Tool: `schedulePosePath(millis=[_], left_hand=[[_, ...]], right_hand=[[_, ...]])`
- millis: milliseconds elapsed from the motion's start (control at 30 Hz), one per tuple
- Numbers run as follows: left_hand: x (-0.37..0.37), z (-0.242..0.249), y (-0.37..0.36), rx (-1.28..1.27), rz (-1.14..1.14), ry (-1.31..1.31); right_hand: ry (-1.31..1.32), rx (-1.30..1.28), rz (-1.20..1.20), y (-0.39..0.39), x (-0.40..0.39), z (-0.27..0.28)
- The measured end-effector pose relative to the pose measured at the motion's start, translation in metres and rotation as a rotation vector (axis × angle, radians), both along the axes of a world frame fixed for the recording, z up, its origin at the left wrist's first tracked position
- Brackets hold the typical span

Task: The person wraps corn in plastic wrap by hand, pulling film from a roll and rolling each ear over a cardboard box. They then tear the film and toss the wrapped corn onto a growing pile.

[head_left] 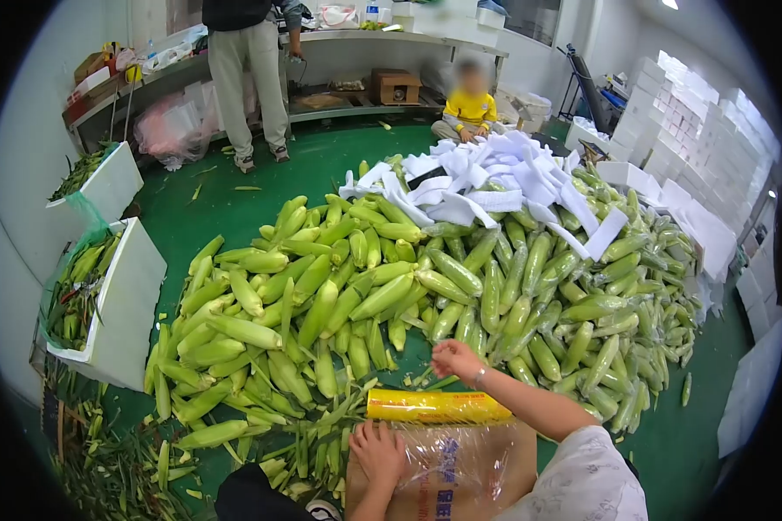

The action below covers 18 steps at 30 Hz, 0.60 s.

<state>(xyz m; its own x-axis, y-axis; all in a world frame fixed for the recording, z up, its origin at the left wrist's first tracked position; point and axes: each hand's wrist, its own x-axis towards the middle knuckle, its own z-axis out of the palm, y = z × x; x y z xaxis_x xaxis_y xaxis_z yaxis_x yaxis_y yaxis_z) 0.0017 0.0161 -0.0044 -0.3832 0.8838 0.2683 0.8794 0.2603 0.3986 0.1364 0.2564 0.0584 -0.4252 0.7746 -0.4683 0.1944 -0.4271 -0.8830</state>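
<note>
My left hand point(377, 452) lies flat, fingers spread, on a sheet of clear plastic wrap point(460, 464) stretched over a brown cardboard box point(517, 464) in front of me. A yellow roll of wrap point(439, 406) lies across the box's far edge. My right hand point(454, 358) reaches forward past the roll to the near edge of a big heap of green corn ears point(356, 286) on the green floor; its fingers curl down over the ears, and I cannot tell whether it grips one.
White foam sleeves point(495, 187) lie piled on the heap's far side. Two white boxes with husk scraps point(117, 304) stand at left, loose husks point(122, 469) beside me. A person stands at a shelf point(248, 78); a child sits behind the heap point(469, 108). White boxes are stacked at right point(695, 122).
</note>
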Motion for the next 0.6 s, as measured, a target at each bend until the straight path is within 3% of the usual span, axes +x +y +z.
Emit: schedulePosePath(millis=[167, 233, 267, 333, 400, 467, 600], left_hand=[[0.0, 0.003, -0.003, 0.01, 0.008, -0.01], [0.0, 0.003, -0.002, 0.036, 0.018, 0.0], [-0.001, 0.001, -0.001, 0.052, 0.015, 0.014], [-0.001, 0.005, 0.001, 0.039, 0.038, -0.013], [-0.001, -0.002, -0.006, 0.076, 0.085, -0.072], [-0.017, -0.005, 0.018, 0.202, 0.184, -0.171], [-0.101, 0.005, 0.091, 0.364, 0.354, -0.212]], right_hand=[[-0.109, 0.099, 0.06, -0.096, 0.067, -0.005], [-0.538, 0.487, 0.258, -0.145, 0.079, -0.001], [-0.538, 0.465, 0.27, -0.168, 0.078, 0.0], [-0.711, 0.906, 0.401, -0.222, 0.07, -0.001], [-0.674, 0.745, 0.457, -0.263, 0.055, -0.018], [-1.004, 1.049, 0.305, -0.28, 0.038, -0.044], [-1.028, 1.016, 0.179, -0.291, 0.029, -0.049]])
